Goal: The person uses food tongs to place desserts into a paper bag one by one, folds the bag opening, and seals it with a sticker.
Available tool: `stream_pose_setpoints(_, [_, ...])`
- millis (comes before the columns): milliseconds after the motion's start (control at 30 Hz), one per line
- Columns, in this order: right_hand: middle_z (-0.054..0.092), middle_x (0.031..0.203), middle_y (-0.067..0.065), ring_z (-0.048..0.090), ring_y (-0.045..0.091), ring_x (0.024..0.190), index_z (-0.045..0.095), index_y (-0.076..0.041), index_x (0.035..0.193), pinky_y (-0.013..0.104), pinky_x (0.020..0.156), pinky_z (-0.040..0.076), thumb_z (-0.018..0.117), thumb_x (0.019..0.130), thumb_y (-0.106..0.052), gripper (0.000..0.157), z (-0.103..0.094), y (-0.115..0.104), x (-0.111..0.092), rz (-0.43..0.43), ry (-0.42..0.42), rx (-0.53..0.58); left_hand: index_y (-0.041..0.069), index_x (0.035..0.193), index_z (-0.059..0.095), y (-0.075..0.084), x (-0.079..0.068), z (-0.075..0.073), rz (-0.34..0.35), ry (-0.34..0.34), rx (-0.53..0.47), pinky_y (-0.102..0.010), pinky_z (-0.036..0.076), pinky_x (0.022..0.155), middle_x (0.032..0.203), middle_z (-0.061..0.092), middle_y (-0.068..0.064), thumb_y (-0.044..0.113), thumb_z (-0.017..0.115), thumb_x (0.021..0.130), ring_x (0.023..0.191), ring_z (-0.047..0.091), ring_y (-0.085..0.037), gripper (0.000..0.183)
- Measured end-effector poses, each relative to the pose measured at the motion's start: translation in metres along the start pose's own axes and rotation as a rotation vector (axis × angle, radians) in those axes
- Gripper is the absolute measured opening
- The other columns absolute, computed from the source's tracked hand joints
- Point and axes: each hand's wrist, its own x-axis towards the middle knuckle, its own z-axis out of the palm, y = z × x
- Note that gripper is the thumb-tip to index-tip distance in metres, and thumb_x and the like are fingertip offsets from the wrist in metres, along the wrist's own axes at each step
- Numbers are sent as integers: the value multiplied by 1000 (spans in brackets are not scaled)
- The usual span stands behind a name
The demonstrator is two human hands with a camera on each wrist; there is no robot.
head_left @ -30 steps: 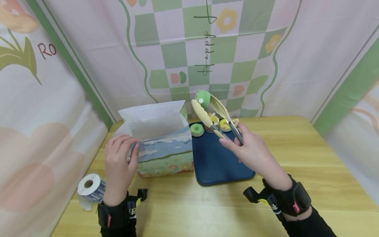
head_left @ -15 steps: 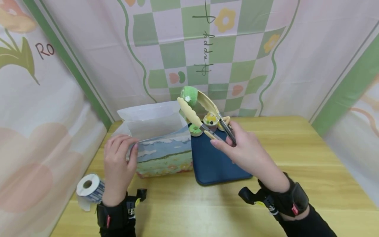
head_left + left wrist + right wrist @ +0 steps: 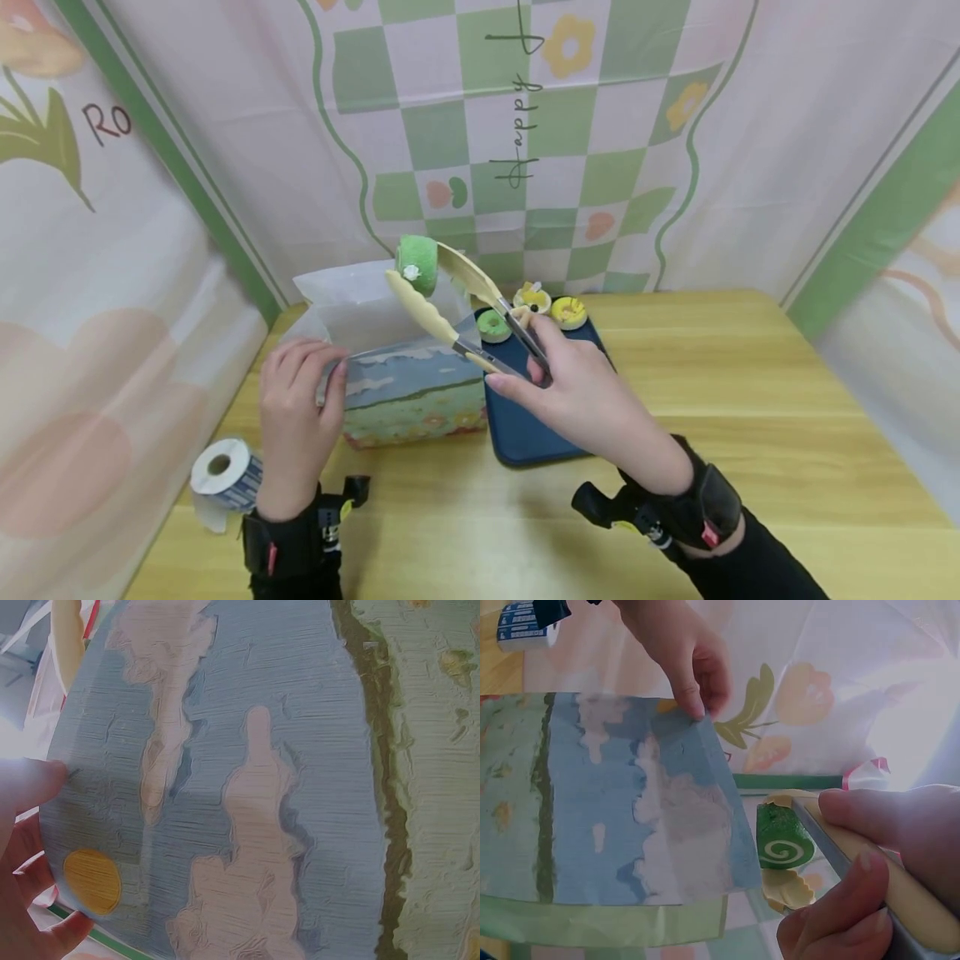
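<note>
My right hand (image 3: 577,383) grips a pair of tongs (image 3: 431,321) with cream scalloped tips and metal arms. Between those tips is a green cake roll (image 3: 417,264) with a small white flower; its white spiral end shows in the right wrist view. The roll is held above the mouth of a paper bag (image 3: 416,400) printed with sky and meadow, which stands upright with its top open. At the bag's near left top edge, my left hand (image 3: 300,408) pinches the paper between thumb and fingers. The bag's inside bottom is hidden.
Right of the bag lies a dark blue tray (image 3: 525,433). On it are a green donut (image 3: 493,326), a yellow donut (image 3: 568,312) and a fruit-topped tart (image 3: 532,297). A label roll (image 3: 227,475) stands at the table's left edge. Printed cloth hangs behind and at the sides.
My right hand has carried the tongs and green cake roll leftward, from above the tray to over the bag. The left hand stays at the bag's edge.
</note>
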Motion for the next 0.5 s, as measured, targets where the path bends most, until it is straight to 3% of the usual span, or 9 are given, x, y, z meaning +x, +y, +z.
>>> stream_pose_setpoints(133, [50,73,-1,44,12,53,42,-25,130,26,52,40,67,88,-51,55,3,-3,3,3,-14,13,0,96,70,1,1,0,1,-3,4,-45,39,103,98,70,-16,10,65,92,107,58,-35,12])
stream_pose_setpoints(300, [54,78,-3,46,12,56,40,-22,137,28,55,41,66,86,-58,68,4,-4,4,27,5,-20,0,96,70,2,1,0,-3,-5,7,-46,40,103,98,70,-16,10,65,92,107,58,-35,12])
stream_pose_setpoints(500, [53,79,1,46,15,53,44,-19,121,29,52,41,62,86,-63,59,0,6,3,70,19,41,0,96,70,1,0,0,-4,-6,5,-46,39,103,99,70,-16,9,65,92,106,58,-35,11])
